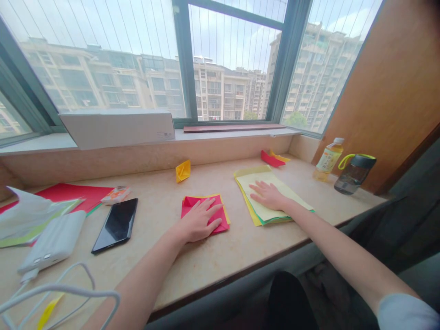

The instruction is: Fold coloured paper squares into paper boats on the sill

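My left hand [200, 221] lies flat with spread fingers on a small stack of folded red paper [187, 206], whose yellow layer shows along the right and top edges. Under my right hand [268, 196], also flat and open, is a stack of paper sheets [292, 206], pale yellow on top with green and brighter yellow edges below. Beyond my hands stands a folded yellow paper piece [183, 171]. Farther back on the right, a red folded paper boat [272, 159] rests against a yellow folded piece [280, 156].
At left are a black phone [117, 225], a white power bank [53, 240] with a looping white cable [62, 288], red paper [77, 195] and a small orange-and-white packet [116, 195]. A drink bottle [329, 159] and dark tumbler [355, 174] stand at right. A white box [118, 129] sits on the sill.
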`<state>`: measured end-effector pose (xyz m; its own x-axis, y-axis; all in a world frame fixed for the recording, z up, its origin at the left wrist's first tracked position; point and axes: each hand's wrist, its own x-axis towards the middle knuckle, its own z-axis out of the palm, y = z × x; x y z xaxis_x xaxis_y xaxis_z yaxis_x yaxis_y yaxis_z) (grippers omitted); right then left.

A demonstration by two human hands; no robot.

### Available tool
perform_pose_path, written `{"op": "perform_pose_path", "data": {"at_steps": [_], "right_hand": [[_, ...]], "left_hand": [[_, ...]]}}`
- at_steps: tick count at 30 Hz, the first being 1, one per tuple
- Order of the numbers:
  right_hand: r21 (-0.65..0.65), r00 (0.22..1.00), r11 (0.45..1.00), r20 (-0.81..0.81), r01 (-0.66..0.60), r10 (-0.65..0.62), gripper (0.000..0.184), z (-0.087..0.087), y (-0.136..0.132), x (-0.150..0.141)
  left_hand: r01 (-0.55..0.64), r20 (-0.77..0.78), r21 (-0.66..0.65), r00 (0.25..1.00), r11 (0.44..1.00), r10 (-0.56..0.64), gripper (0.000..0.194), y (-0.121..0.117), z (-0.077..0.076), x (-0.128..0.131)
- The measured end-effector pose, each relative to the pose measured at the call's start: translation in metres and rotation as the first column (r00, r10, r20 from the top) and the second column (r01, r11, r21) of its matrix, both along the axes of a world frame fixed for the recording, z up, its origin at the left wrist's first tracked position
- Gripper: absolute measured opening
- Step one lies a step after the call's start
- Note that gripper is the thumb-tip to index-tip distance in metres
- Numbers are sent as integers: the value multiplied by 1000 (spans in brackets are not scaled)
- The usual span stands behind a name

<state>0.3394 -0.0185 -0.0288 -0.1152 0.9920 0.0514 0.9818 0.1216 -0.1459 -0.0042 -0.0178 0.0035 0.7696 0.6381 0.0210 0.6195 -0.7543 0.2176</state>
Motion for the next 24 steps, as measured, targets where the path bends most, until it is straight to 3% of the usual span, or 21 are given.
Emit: {"op": "perform_pose_path", "data": {"at_steps": [4, 6, 9, 12, 15, 24], "right_hand": [[60, 999, 998, -45, 17, -14, 59, 2, 0, -2], [182, 987, 972, -89, 148, -134, 50, 4, -1, -1], [335, 911, 848, -161, 411, -379, 45, 7, -5, 9], [283, 821, 770, -199, 571, -535, 50, 11, -12, 26], [182, 794, 775, -218, 605, -568, 55, 13, -19, 40], [128, 814, 815, -246, 566, -527, 57, 14, -20, 49]], "left_hand": [[-5, -31, -34, 1000, 999, 4, 59, 1, -2, 2], [-9, -30, -33, 1000, 999, 8, 59, 0, -1, 3], [-14, -20, -36, 1000, 999, 13, 59, -2, 1, 3], [4, 1, -13, 1000, 1000, -4, 62, -5, 6, 2], [53, 19, 21, 998, 998, -53, 66, -10, 12, 2], [71, 11, 59, 997, 996, -72, 61, -13, 18, 3]]}}
